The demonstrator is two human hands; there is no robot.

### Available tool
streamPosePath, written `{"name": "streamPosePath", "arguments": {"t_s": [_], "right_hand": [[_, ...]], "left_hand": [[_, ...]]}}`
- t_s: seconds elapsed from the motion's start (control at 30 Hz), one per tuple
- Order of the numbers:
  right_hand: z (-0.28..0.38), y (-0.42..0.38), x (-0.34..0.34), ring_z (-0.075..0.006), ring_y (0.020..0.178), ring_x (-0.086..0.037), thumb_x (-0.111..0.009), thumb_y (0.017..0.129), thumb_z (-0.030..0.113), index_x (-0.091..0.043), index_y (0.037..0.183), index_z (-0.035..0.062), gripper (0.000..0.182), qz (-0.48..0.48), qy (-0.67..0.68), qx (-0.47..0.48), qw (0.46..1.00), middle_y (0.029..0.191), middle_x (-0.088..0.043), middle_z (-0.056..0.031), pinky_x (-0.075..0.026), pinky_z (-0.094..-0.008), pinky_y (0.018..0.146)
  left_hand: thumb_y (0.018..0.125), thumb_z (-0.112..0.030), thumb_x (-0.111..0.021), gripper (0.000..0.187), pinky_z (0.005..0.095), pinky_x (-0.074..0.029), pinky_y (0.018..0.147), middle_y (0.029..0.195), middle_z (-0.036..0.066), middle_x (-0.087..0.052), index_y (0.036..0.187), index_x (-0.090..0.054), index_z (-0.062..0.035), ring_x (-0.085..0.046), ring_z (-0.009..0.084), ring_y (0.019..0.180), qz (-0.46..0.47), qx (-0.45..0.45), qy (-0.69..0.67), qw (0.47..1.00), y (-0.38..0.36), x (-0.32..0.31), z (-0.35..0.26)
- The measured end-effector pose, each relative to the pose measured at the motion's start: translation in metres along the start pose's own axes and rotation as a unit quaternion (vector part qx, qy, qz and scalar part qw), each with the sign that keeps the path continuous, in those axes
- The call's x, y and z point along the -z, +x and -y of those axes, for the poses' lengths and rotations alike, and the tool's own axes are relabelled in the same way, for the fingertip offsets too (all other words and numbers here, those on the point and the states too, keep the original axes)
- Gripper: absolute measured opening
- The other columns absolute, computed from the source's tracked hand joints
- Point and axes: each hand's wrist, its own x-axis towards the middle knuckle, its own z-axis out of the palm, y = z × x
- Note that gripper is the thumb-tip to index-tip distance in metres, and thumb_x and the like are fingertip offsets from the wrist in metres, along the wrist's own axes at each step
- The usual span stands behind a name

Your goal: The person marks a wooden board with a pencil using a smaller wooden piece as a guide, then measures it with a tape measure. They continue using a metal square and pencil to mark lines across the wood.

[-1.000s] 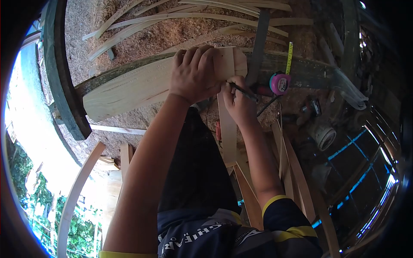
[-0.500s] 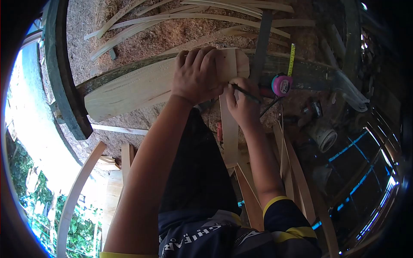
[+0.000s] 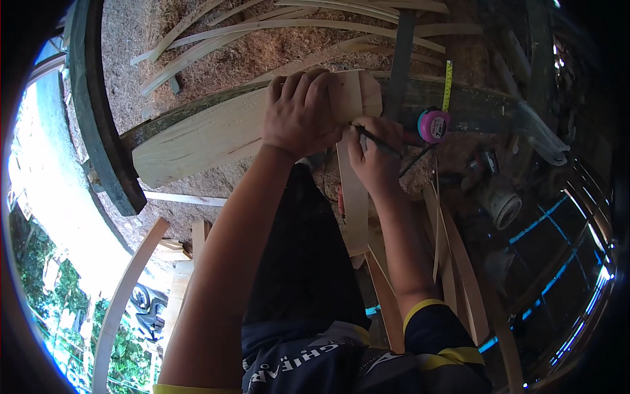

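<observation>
A long pale wooden board (image 3: 203, 134) with a rounded left end lies across a dark beam. Over its right part my left hand (image 3: 298, 111) is clamped, fingers curled across a smaller flat piece of wood (image 3: 344, 95) on top of it. Close beside it, my right hand (image 3: 377, 144) pinches a dark pencil (image 3: 378, 140), with the fingers at the near edge of the wood. The pencil's tip is too small to make out. To the right of that hand sits a pink and teal tape measure (image 3: 433, 126), its yellow blade (image 3: 447, 85) drawn out.
Thin curved wood strips (image 3: 302, 25) lie on the shaving-covered ground beyond. A dark flat bar (image 3: 399, 65) crosses the beam (image 3: 472, 108). Upright at left is a thick dark post (image 3: 98, 111). More planks (image 3: 462, 276) stand near my right arm, and a power tool (image 3: 484, 161) lies at right.
The whole view has shifted slightly. Both hands stay at nearly the same place on the wood, the left still holding it and the right still gripping the pencil.
</observation>
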Motion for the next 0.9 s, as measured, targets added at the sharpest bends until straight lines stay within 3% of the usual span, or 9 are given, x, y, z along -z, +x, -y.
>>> {"name": "streamPosePath", "arguments": {"t_s": [0.07,0.13,0.23,0.4,0.57,0.9], "right_hand": [[0.0,-0.002,0.0,-0.0321,0.091,-0.067,-0.076,0.098,0.012,-0.068,0.109,0.0097,0.013,-0.009,-0.007,0.008,1.0,0.092,-0.068,-0.0069,-0.048,-0.0488,0.089],[0.003,-0.002,-0.002,-0.0356,0.096,-0.069,-0.078,0.096,0.008,-0.069,0.109,0.0098,0.016,0.001,0.01,-0.004,1.0,0.099,-0.071,-0.0095,-0.05,-0.0498,0.088],[0.003,-0.001,0.002,-0.0352,0.094,-0.068,-0.078,0.097,0.008,-0.07,0.108,0.0103,0.014,-0.018,-0.001,0.015,1.0,0.098,-0.071,-0.0096,-0.049,-0.0496,0.087],[0.008,0.0,0.003,-0.033,0.092,-0.067,-0.077,0.099,0.011,-0.07,0.107,0.0107,0.011,-0.025,0.002,-0.012,1.0,0.096,-0.071,-0.0072,-0.048,-0.0495,0.089],[0.003,-0.003,0.003,-0.0344,0.093,-0.067,-0.079,0.098,0.01,-0.071,0.107,0.0112,0.012,-0.022,-0.004,-0.024,0.999,0.096,-0.07,-0.0079,-0.048,-0.0502,0.088],[0.002,-0.005,0.005,-0.029,0.093,-0.067,-0.078,0.098,0.011,-0.072,0.111,0.0136,0.015,-0.018,-0.001,0.0,1.0,0.097,-0.073,-0.0028,-0.047,-0.0478,0.09]], "left_hand": [[0.075,-0.053,-0.087,0.089,0.0535,-0.042,0.117,0.138,0.009,-0.068,0.149,-0.057,-0.0133,-0.064,0.0353,0.129,0.004,0.0,0.003,1.0,-0.001,0.001,-0.001],[0.075,-0.053,-0.087,0.089,0.0534,-0.042,0.118,0.138,0.009,-0.068,0.148,-0.057,-0.0133,-0.064,0.0352,0.129,0.006,0.0,0.007,1.0,0.0,-0.001,0.0],[0.07,-0.052,-0.089,0.096,0.0545,-0.041,0.117,0.146,0.008,-0.065,0.15,-0.055,-0.012,-0.062,0.0323,0.134,0.019,0.007,0.011,1.0,-0.001,-0.001,0.0],[0.074,-0.053,-0.088,0.09,0.0532,-0.041,0.119,0.137,0.008,-0.067,0.148,-0.056,-0.0135,-0.063,0.0345,0.129,0.008,0.009,0.007,1.0,0.001,-0.001,-0.004],[0.072,-0.052,-0.089,0.092,0.0527,-0.041,0.119,0.138,0.009,-0.067,0.149,-0.056,-0.0134,-0.063,0.0341,0.13,0.025,0.007,0.015,1.0,-0.001,0.0,-0.003],[0.073,-0.052,-0.087,0.091,0.053,-0.042,0.116,0.138,0.008,-0.067,0.148,-0.056,-0.0115,-0.063,0.0339,0.128,0.011,0.0,0.007,1.0,0.0,-0.001,-0.002]]}}
